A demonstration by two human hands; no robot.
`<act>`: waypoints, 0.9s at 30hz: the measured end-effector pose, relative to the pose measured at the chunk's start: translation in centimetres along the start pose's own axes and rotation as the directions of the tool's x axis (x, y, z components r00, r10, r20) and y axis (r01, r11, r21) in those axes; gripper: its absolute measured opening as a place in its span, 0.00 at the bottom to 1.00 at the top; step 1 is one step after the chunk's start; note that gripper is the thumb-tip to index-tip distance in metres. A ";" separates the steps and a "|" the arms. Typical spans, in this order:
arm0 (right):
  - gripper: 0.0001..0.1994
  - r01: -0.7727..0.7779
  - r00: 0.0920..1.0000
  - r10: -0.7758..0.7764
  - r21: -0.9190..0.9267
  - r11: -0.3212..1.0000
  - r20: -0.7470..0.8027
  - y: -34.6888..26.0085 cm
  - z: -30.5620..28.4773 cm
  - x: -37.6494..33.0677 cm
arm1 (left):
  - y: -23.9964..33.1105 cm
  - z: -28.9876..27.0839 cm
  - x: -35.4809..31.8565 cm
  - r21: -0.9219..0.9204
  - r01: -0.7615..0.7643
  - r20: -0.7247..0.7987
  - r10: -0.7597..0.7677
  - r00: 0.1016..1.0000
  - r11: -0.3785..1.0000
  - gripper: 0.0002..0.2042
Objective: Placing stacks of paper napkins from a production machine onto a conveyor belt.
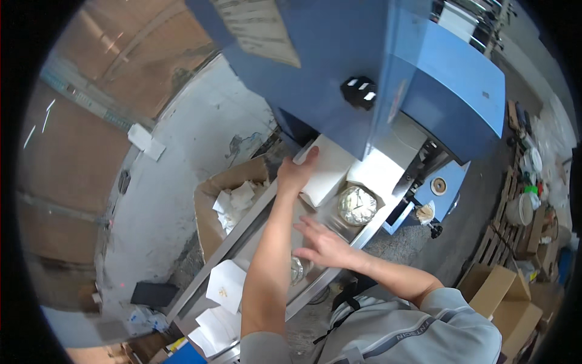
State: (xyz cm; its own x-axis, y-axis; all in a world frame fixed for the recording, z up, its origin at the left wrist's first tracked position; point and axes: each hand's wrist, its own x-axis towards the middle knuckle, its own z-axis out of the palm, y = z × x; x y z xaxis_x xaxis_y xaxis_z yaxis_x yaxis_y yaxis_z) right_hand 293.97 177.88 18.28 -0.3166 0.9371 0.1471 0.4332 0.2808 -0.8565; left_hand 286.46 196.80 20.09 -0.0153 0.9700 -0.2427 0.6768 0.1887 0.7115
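Step in hand, judged: white sheets are being fed or squared at the mouth of the blue machine [388, 79]; all positions below are given relative to it.

- Left hand [296, 173]: reached to the machine's infeed, just below its front face. Fingers are curled over the near edge of the white sheet stack [324, 176]; a light hold or press, grip depth not clear.
- Right hand [324, 246]: well short of the machine, over the steel tray [339, 227] that runs out from under it. Fingers are spread flat, nothing held. Whether the palm touches the tray cannot be told.
- A round foil-wrapped piece [357, 205] lies on the tray just beside the stack, under the machine's lower edge.
- A clear roundish item [296, 270] sits further back on the tray, partly hidden by the left forearm; kind cannot be told.
- Cardboard box [233, 200] with crumpled white scraps stands left of the tray, near the machine's base.
- More white sheets [225, 285] lie at the tray's far end, well apart from the machine.

Next move, judged: the stack's edge must be kept square to the infeed, and fingers kept clear of the machine's opening.
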 end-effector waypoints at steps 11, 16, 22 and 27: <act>0.32 0.114 0.990 -0.117 0.048 0.992 0.072 -0.1 2.4 -2.2 | -1.2 3.1 3.3 -0.096 0.016 0.133 -0.003 0.991 0.995 0.32; 0.42 0.355 0.920 -0.338 -0.058 0.933 0.200 -3.2 4.4 -2.1 | -2.4 -0.2 2.8 0.011 -0.020 0.058 0.019 0.998 1.000 0.27; 0.42 0.387 0.916 -0.330 -0.294 0.874 0.227 -3.5 6.2 -0.8 | -6.0 -6.3 -2.7 -0.551 0.140 0.172 -0.052 0.984 0.823 0.13; 0.40 0.361 0.931 -0.293 -0.428 0.828 0.219 -2.8 3.9 2.3 | -9.8 -14.7 -8.1 -0.869 -0.084 0.005 0.178 0.984 0.488 0.22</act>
State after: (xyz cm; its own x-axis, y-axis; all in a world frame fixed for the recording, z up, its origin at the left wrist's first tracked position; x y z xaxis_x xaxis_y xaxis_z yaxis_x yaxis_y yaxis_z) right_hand 288.76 178.48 19.11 -0.6065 0.7445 0.2791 0.6059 0.6600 -0.4442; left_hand 269.16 189.38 24.79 0.1089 0.9874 -0.1152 -0.3079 0.1437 0.9405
